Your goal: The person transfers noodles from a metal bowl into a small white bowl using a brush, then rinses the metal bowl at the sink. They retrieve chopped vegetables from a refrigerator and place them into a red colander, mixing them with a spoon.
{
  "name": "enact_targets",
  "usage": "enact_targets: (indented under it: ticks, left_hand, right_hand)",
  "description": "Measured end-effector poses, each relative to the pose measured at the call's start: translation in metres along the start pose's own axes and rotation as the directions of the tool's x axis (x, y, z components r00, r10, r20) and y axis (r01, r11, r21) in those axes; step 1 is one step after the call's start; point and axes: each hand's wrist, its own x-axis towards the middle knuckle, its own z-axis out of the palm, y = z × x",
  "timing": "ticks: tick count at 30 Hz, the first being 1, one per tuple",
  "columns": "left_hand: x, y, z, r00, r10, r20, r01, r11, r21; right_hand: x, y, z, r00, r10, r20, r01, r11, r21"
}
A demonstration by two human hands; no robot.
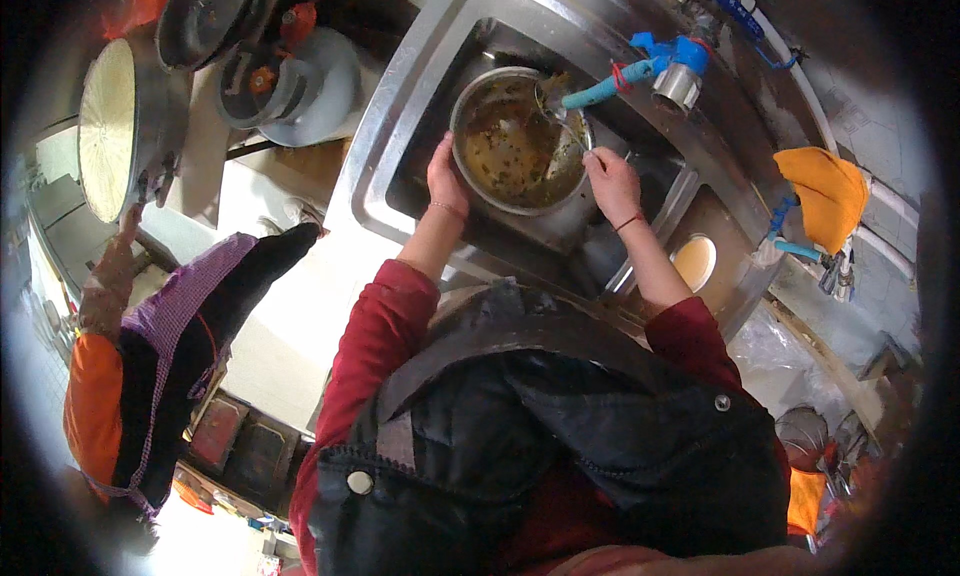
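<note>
A round metal pot (517,144) sits in the stainless steel sink basin (424,125). Brownish liquid with dark green bits of food lies inside it. My left hand (448,174) holds the pot's left side, its fingers partly hidden by the wall. At the right rim, my right hand (613,186) grips the thin handle of a metal strainer or ladle (551,99), whose round head carries food scraps. The end of a blue-green hose (600,88) hangs over that head; whether water runs is hard to tell.
A blue-handled tap (675,62) rises behind the basin. In the second basin is a pale round bowl (694,262). An orange cloth (821,197) hangs at the right. At left, another person (180,351) holds a large round pan (109,129), near stacked pans (206,20).
</note>
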Motion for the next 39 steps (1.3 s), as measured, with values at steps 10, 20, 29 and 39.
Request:
enact_targets:
  ticks: [10,20,29,39]
  left_hand:
    - [0.005,0.003,-0.002,0.995,0.014,-0.1,0.002,0.987,0.158]
    - [0.006,0.001,-0.007,0.95,-0.027,-0.311,0.104,0.967,0.232]
    - [-0.032,0.005,-0.01,0.935,-0.263,-0.237,0.318,0.919,0.234]
    - [-0.021,0.02,-0.003,0.992,-0.098,0.081,-0.01,0.578,0.816]
  right_hand:
    - [0.003,0.002,-0.014,0.997,-0.057,0.05,0.057,0.998,0.012]
    - [0.0,0.088,0.033,0.971,0.223,-0.087,-0.22,0.974,0.05]
    - [0.007,0.058,0.021,0.941,0.314,0.129,-0.323,0.713,0.622]
    - [-0.051,0.06,-0.012,0.991,0.131,-0.012,-0.105,0.843,0.528]
